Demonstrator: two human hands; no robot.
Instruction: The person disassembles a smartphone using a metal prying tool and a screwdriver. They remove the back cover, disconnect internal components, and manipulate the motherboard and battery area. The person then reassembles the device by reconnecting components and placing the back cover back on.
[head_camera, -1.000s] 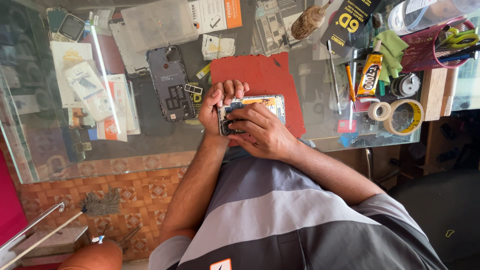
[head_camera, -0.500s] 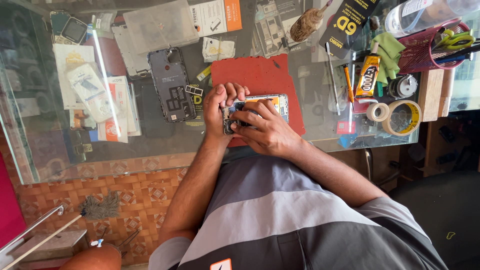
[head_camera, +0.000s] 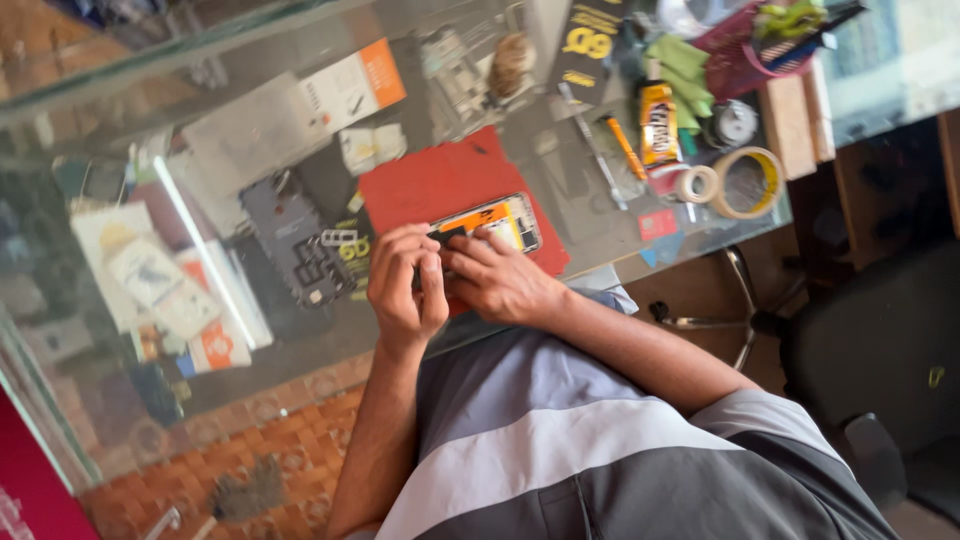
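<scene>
An opened phone (head_camera: 497, 219) with an orange and yellow inside lies on a red mat (head_camera: 440, 180) on the glass tabletop (head_camera: 590, 215). My left hand (head_camera: 403, 285) grips the phone's near-left end, fingers curled over it. From the right, my right hand (head_camera: 500, 285) presses its fingertips on the same end of the phone. The two hands touch each other, and they hide part of the phone.
A dark grey phone back cover (head_camera: 298, 245) lies left of the mat. To the right are an orange-handled tool (head_camera: 625, 148), a yellow glue bottle (head_camera: 658, 125), two tape rolls (head_camera: 748, 182), and a pink basket (head_camera: 750, 55). Boxes and packets lie left. A black chair (head_camera: 870, 350) stands right.
The view has tilted and shifted. Both hands stay on the opened phone, with my right fingers shifting slightly over its near end.
</scene>
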